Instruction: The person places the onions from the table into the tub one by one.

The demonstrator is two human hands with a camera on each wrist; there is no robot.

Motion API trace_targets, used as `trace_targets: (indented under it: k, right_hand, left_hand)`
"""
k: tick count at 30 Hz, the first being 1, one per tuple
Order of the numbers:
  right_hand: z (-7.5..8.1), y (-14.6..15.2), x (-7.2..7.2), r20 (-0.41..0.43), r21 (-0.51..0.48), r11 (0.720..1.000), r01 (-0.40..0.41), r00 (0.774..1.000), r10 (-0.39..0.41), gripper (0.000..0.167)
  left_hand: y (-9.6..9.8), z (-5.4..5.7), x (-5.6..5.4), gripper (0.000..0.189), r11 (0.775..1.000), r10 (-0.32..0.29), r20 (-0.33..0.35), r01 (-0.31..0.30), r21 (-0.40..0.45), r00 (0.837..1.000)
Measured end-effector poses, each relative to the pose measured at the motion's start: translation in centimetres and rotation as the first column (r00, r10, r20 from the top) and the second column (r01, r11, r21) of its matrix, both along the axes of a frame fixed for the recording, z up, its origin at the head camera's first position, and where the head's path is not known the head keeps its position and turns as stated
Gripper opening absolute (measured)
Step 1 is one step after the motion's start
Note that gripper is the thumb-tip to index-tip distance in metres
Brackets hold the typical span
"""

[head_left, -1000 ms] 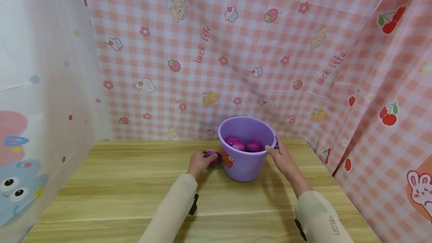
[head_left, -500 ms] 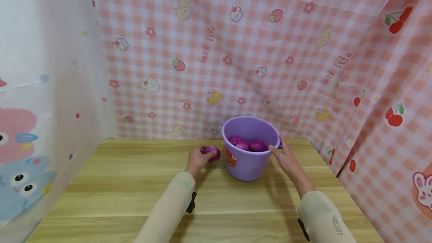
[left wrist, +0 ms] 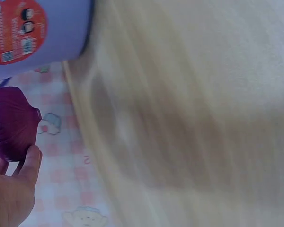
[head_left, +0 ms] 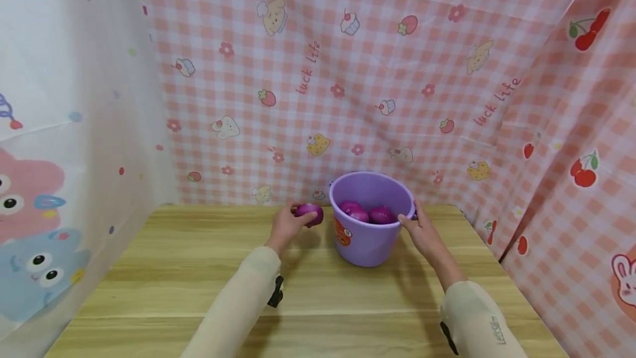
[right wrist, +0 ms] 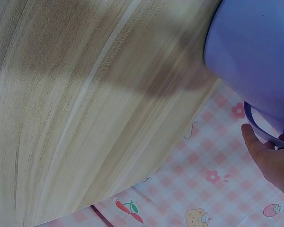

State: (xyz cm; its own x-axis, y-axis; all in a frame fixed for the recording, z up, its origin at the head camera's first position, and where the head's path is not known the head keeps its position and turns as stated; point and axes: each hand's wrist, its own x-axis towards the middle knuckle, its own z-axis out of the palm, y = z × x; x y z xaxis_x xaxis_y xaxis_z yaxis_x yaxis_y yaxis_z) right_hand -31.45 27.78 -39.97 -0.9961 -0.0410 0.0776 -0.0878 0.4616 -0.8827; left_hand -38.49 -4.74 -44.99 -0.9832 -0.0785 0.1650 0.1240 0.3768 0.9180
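A red onion (head_left: pixel 311 214) is pinched in my left hand (head_left: pixel 285 227), held above the table just left of the purple bucket (head_left: pixel 366 247). The left wrist view shows the onion (left wrist: pixel 12 124) between thumb and fingers, close by the bucket's labelled side. Upright on the table, the bucket carries a round orange sticker (head_left: pixel 343 233). Several red onions (head_left: pixel 381 215) lie inside it. My right hand (head_left: pixel 423 232) grips the rim at its right side, thumb on the near face. From the right wrist view, the fingers (right wrist: pixel 260 151) curl at the rim by the dark handle.
The wood-grain table (head_left: pixel 189 269) reaches back to a pink checked curtain (head_left: pixel 238 70) close behind the bucket. A white patterned curtain (head_left: pixel 99 142) hangs on the left, and more checked cloth (head_left: pixel 561 126) on the right.
My left hand has lifted the onion from beside the bucket's base, up and slightly away to the left. The right hand keeps its grip on the rim; the view has shifted slightly.
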Motion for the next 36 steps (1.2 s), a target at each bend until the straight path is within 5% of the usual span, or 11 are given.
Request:
trace_targets:
  k: [17,36]
  right_hand:
    - [-0.3,0.1,0.0,-0.015,-0.005,1.000,-0.003,1.000,0.003,0.076]
    - [0.0,-0.2,-0.2,-0.004,0.016,1.000,-0.008,1.000,0.008,0.076]
  left_hand:
    - [0.0,6.8,0.2,0.069,0.999,-0.013,-0.052,0.014,0.030,0.999]
    - [2.1,11.2,0.6,0.066,0.995,-0.045,-0.103,0.053,0.080,0.994]
